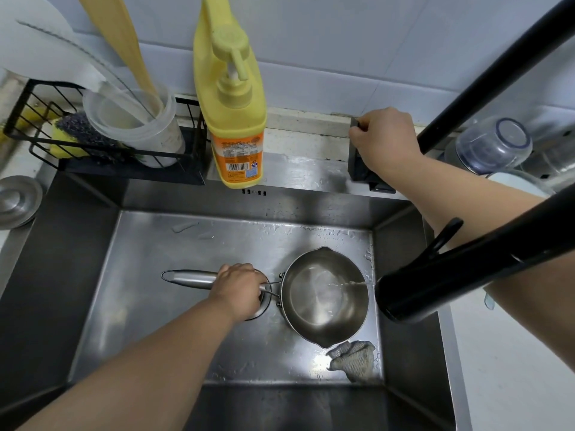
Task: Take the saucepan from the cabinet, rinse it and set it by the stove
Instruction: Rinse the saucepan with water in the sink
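The steel sink (93, 275) takes up most of what there is to see, its floor beaded with water, and the rinsing is happening in its right half. A black tap (435, 284) reaches in from the right side, its spout hanging just past the pan's rim, which is surely why the pan sits so far over to that side. The saucepan (323, 298) is down inside the basin, mouth up and roughly level, so that it can catch what falls; a thin thread of water (348, 284) crosses its right rim, and a shallow pool seems to glint at the bottom.

The left hand (238, 290) is wrapped tight round the pan's long handle close to the bowl, holding it steady under the spout. The right hand (384, 140) is well apart from it, up on the back ledge, fingers closed on a small dark control (361, 169) there; I take that to be what sets the flow, though I cannot tell whether the water is being turned up or shut off.

A yellow soap bottle (233, 119) stands on the ledge behind, untouched. A crumpled grey cloth (353, 359) lies in the sink's near right corner, just beside the pan. The stove is nowhere in sight, so the setting-down is not yet done.
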